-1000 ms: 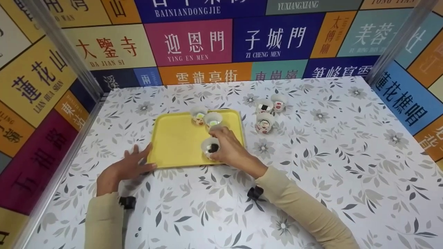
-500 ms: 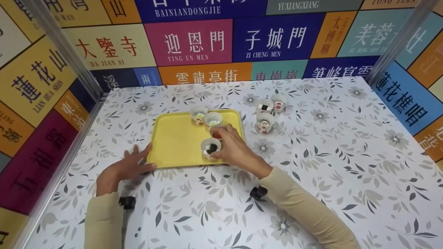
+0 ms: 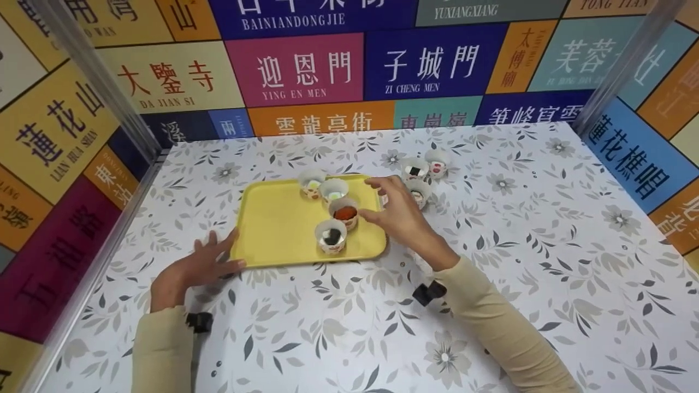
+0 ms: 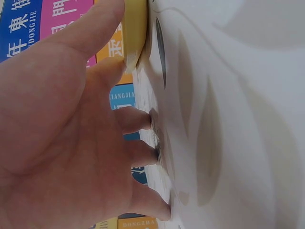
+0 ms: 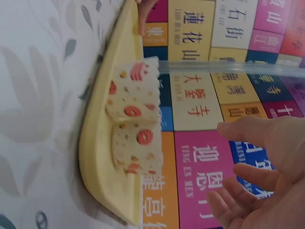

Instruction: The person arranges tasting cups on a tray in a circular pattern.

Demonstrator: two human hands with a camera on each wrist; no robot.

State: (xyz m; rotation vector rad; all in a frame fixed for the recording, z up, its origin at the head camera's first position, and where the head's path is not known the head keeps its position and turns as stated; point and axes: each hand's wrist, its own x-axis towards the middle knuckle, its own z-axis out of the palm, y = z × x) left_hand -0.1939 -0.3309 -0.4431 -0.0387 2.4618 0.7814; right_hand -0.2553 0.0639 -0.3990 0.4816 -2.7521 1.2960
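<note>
The left hand (image 3: 199, 263) has its fingers spread, with thumb and pointer touching the left edge of the tray (image 3: 273, 224). The red-food cup (image 3: 345, 215) stands on the tray's right side. Just right of it is the right hand (image 3: 405, 218), thumb and fingers apart.

View turned sideways. Upper cup (image 5: 136, 90) and lower cup (image 5: 139, 148), cream with red and orange print, scalloped rims, close together on yellow tray (image 5: 95, 143). Right hand (image 5: 285, 179) apart from both, fingers loosely bent. Left hand (image 5: 146, 13), mostly cropped, at tray's far end. Counter (image 5: 38, 114) leaf-patterned. Beyond, lettered wall panels (image 5: 200, 181), clear post (image 5: 233, 69).
</note>
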